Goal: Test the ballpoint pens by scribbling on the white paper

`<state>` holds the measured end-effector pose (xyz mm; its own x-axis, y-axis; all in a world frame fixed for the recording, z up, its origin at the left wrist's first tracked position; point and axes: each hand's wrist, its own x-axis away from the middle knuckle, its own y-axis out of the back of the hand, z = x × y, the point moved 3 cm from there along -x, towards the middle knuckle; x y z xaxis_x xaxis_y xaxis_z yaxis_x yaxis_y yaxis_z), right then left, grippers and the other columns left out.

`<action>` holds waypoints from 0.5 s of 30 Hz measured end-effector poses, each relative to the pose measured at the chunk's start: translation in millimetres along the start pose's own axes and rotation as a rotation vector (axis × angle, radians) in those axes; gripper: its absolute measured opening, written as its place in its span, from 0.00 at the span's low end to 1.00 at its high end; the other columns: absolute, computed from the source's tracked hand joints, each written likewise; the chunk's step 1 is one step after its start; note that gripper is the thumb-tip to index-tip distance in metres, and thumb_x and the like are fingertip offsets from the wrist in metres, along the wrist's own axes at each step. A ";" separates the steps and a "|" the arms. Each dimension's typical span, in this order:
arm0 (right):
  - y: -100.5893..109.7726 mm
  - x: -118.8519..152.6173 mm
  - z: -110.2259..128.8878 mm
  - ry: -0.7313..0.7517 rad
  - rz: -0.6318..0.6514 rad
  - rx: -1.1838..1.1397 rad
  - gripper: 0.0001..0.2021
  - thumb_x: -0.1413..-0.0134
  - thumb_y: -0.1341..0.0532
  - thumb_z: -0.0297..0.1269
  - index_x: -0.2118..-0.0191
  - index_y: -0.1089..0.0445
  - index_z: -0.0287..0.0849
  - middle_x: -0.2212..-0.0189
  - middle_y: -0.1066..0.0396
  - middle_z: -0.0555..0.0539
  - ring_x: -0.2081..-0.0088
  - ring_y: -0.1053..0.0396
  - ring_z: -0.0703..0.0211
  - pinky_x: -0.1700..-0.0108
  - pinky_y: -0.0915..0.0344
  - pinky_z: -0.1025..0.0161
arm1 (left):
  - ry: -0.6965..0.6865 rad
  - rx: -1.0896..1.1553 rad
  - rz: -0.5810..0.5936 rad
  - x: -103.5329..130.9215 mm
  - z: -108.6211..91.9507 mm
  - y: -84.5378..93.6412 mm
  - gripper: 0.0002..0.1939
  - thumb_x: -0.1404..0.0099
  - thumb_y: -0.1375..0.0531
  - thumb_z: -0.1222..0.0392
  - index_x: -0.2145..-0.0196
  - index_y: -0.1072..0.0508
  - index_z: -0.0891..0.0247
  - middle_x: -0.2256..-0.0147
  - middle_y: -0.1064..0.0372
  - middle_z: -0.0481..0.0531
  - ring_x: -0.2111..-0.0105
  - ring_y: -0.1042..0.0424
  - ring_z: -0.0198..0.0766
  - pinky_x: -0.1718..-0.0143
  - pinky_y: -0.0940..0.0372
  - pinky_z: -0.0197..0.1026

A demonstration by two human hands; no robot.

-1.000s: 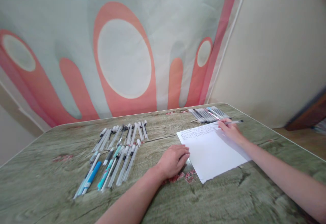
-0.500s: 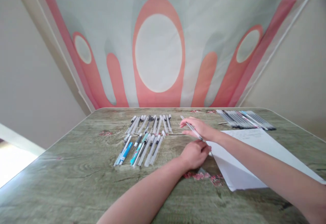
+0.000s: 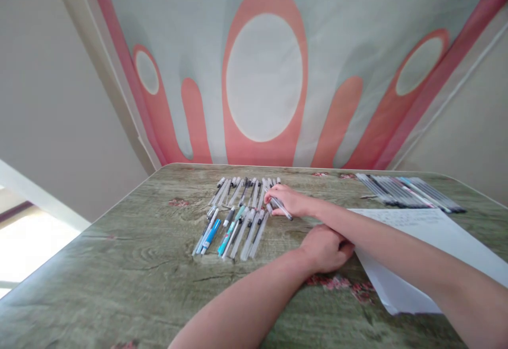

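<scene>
My right hand (image 3: 286, 201) holds a clear pen (image 3: 281, 207) between thumb and fingers at the right end of the upper row of pens (image 3: 238, 191). Its forearm passes over the left hand's far side. My left hand (image 3: 327, 248) rests on the table with its fingers curled, beside the paper's left edge; what its fingers hold, if anything, is hidden. Below the upper row lies a second group of pens, with a blue marker (image 3: 211, 235) and a teal pen (image 3: 225, 244) among them.
White paper (image 3: 420, 238) with faint writing lies on the right under my right forearm. Behind it several clear and dark pens (image 3: 408, 193) lie side by side. The wood-patterned table (image 3: 130, 275) meets a patterned wall cloth at its far edge.
My right hand has moved left with the pen, away from my left hand, to the upper row's right end. The view has shifted, so the table's things appear farther right.
</scene>
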<state>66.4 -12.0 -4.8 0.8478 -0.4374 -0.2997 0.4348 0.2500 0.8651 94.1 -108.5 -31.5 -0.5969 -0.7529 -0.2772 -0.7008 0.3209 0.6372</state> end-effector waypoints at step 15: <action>69.9 93.2 -11.9 -0.281 -0.491 -0.515 0.20 0.59 0.36 0.38 0.60 0.44 0.44 0.61 0.30 0.44 0.58 0.33 0.56 0.54 0.39 0.55 | 0.393 0.877 -0.339 -13.3 34.7 6.6 0.18 0.39 0.52 0.49 0.69 0.33 0.66 0.73 0.32 0.53 0.76 0.33 0.34 0.70 0.38 0.38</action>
<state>179.4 -25.0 22.9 0.4418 -0.7885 -0.4279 0.8866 0.3112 0.3421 83.8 -76.5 -48.6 -0.2538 -0.9672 0.0115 -0.9427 0.2447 -0.2267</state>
